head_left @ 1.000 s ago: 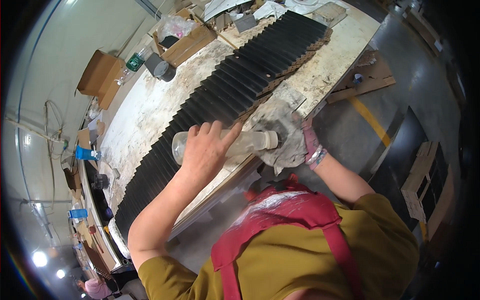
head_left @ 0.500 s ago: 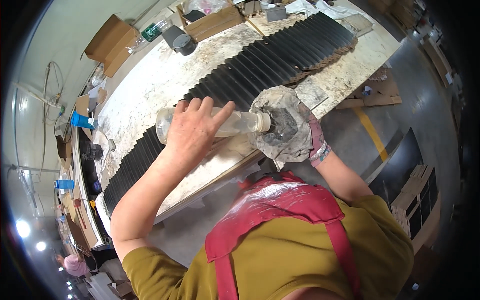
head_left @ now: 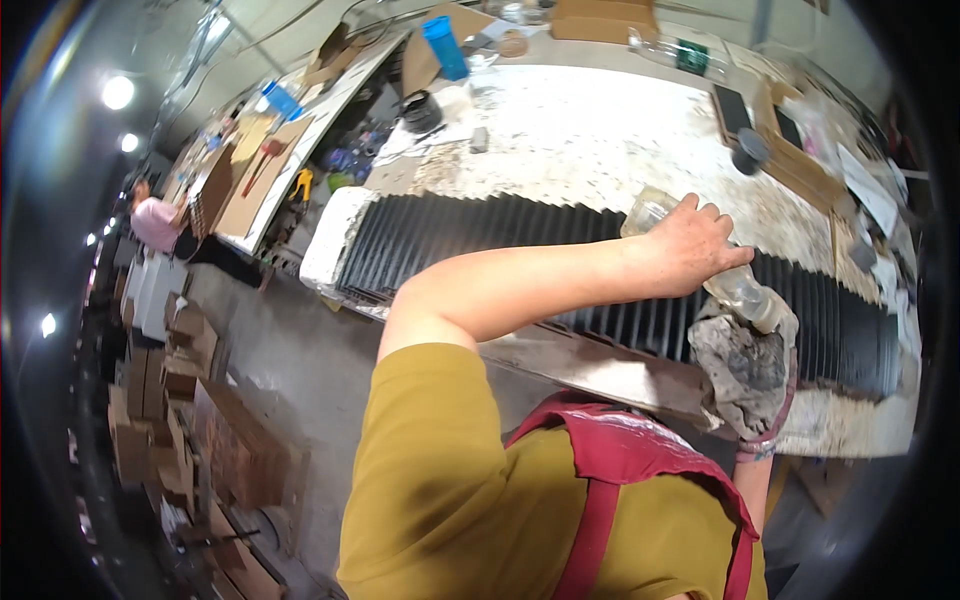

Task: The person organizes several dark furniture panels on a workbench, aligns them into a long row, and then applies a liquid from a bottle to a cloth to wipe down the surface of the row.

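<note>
Stained white table, row of black strips across it. Left hand curls round a clear bottle, tilted over the strips, neck at the grey rag. Rag lies against right hand; fingers hidden, cannot tell grip.

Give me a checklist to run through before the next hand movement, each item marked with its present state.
1. Left hand has the clear bottle: ok, fingers wrapped around its body.
2. Bottle tilted toward the grey cloth: ok, its neck slopes down to the cloth.
3. Right hand at the cloth: ok, it supports the cloth; its fingers are mostly hidden.
4. Liquid in the bottle: cannot tell, too unclear.
5. Black ridged strips out from under the bottle: not ok, the bottle overlaps their row in this view.
6. Dark cup apart from both hands: ok.
</note>
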A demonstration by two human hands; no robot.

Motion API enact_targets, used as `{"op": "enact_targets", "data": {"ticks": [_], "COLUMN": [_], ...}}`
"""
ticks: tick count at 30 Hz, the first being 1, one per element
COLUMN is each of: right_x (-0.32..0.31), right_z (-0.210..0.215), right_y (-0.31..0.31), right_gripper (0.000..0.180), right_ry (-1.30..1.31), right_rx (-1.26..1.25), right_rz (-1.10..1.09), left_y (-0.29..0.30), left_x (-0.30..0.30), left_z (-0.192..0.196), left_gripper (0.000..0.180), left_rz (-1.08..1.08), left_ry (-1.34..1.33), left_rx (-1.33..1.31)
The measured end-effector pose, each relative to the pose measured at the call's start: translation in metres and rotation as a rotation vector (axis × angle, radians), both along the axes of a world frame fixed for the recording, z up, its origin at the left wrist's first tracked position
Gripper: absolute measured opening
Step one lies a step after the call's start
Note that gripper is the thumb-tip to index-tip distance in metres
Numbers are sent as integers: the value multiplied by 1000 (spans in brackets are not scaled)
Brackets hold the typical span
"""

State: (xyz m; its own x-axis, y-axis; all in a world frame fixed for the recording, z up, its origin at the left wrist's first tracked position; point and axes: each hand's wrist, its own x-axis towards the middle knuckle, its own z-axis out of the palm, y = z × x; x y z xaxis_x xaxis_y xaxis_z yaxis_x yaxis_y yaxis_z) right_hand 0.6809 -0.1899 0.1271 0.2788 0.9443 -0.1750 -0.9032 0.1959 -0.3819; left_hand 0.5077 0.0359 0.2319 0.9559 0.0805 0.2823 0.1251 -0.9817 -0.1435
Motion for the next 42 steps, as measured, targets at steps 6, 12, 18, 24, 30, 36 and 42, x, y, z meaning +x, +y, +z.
{"op": "enact_targets", "data": {"ticks": [6,12,18,24,30,36,42], "right_x": [-7,-6,3,10,-9,-87,-225], "right_z": [0,6,9,10,24,34,51], "right_y": [23,36,39,75,141,239,306], "right_gripper": [65,64,64,63,62,54,57], "right_ry": [-50,-75,-117,-178,-245,-262,-78], "right_rx": [-82,-167,-196,-121,74,95,222], "right_rz": [-7,-32,-37,117,390,581,923], "left_y": [117,251,299,244,56,-28,25], "left_x": [-8,1,27,-34,-261,-398,-416], "left_z": [-41,-106,-159,-122,-98,-172,-200], "left_gripper": [72,73,83,95,62,69,92], "left_rz": [278,521,670,815,1030,1439,1585], "left_ry": [-221,-707,-834,-722,-1437,-1799,-1643], "left_rx": [-488,-731,-935,-686,-687,-778,-707]}}
